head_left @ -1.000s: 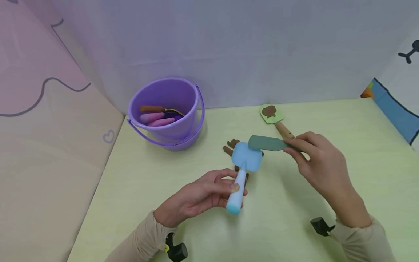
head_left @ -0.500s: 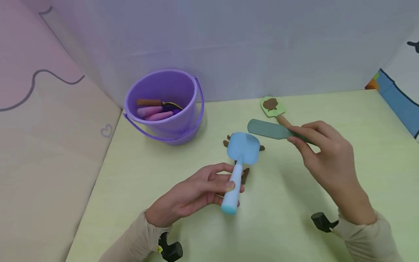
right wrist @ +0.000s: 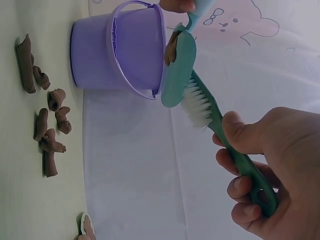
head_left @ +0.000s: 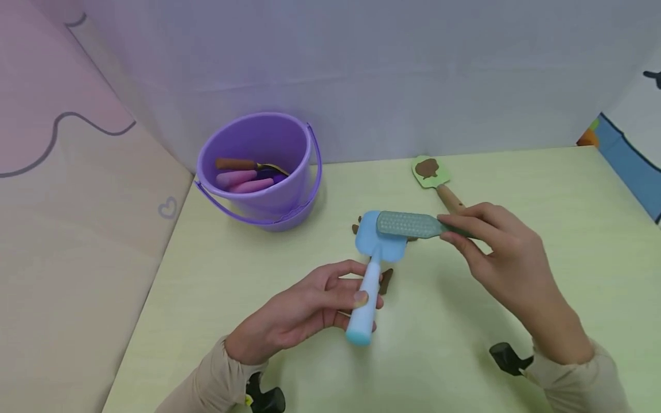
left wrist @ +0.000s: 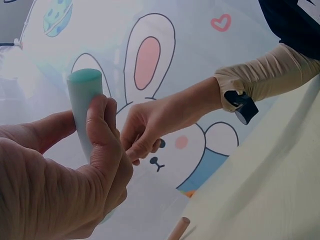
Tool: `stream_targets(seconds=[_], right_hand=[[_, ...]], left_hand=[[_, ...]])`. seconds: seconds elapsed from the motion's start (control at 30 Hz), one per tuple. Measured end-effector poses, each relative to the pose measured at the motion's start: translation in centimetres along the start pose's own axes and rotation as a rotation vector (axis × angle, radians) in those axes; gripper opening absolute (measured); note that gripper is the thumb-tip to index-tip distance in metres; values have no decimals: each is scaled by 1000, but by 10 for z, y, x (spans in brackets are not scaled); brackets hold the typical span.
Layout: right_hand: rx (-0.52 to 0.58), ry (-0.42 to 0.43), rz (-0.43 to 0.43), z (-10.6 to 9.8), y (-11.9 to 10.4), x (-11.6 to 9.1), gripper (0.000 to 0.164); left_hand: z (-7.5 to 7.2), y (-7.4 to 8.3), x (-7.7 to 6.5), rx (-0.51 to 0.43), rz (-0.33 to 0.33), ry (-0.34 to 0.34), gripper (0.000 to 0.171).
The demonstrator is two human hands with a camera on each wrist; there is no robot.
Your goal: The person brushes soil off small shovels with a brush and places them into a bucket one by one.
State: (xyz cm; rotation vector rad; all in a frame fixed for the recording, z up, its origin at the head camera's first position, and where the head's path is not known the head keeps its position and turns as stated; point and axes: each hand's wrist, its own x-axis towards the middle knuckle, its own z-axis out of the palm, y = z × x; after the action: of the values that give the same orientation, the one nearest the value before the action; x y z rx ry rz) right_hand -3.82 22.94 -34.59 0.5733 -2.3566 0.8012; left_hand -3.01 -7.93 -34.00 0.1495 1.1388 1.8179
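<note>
My left hand point(head_left: 317, 304) grips the pale handle of a small blue spatula point(head_left: 368, 229), its flat blade raised over the table. The handle's teal end point(left wrist: 85, 76) sticks up from my fingers in the left wrist view. A brown clay-like lump point(right wrist: 171, 49) shows along the blade's table-facing side. In my right hand point(head_left: 503, 258) is a green brush point(head_left: 410, 225), pinched by its handle. Its white bristles point(right wrist: 196, 106) come right up to the blade's upper face. Brown clay-like rolls point(right wrist: 52, 140) lie on the table, mostly covered by the blade and left hand in the head view.
A purple bucket point(head_left: 279, 209) with a hinged handle stands at the back left, holding a wooden-handled tool point(head_left: 234, 164) and pink-handled ones point(head_left: 250, 186). At the back lies a light green spatula point(head_left: 436, 179) with a brown patch. A fabric backdrop point(head_left: 387, 86) closes off the table's far side.
My right hand first lifted the brush away from the blade, then brought it left and back over the blade. The left hand with the blue spatula has barely moved.
</note>
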Motion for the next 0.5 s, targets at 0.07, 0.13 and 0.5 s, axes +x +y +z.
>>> stream_targets(seconds=[0.07, 0.13, 0.5], right_hand=[[-12, 16, -24, 1, 0, -1, 38], [-48, 36, -36, 1, 0, -1, 24], [-173, 33, -22, -5, -1, -1, 24]], left_hand=[[1, 0, 0, 5, -3, 5, 51], [2, -1, -1, 9, -10, 10, 49], [3, -4, -2, 26, 16, 4, 48]])
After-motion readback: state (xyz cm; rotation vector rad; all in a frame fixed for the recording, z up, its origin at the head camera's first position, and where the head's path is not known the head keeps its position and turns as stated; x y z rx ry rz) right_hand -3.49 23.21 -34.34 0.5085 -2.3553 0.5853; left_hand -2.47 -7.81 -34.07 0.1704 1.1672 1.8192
